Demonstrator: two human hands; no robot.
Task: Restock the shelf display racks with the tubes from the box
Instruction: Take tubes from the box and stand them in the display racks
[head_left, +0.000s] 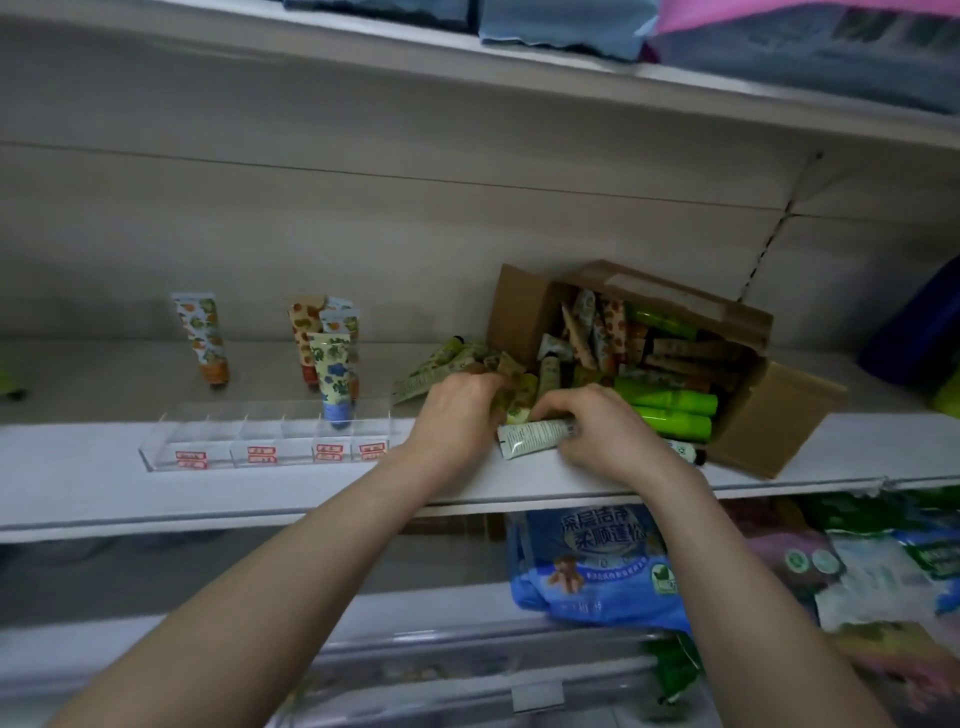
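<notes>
A cardboard box (779, 415) lies tipped on its side on the shelf, with many patterned and bright green tubes (670, 405) spilling out. My left hand (457, 410) is closed on a bunch of green-patterned tubes (447, 361) lying beside the box. My right hand (597, 426) grips a white tube (530, 436) at the shelf's front edge. To the left stands a clear display rack (218, 441) with red labels. A blue-flowered tube (332, 379) stands upright in it, with a few more patterned tubes (205, 338) upright behind.
The white shelf (78, 467) carries the rack and box. A higher shelf holds folded blue and pink cloth (561, 26). Below hang a blue packet (597, 566) and other packets (883, 571). A dark blue item (919, 332) sits far right.
</notes>
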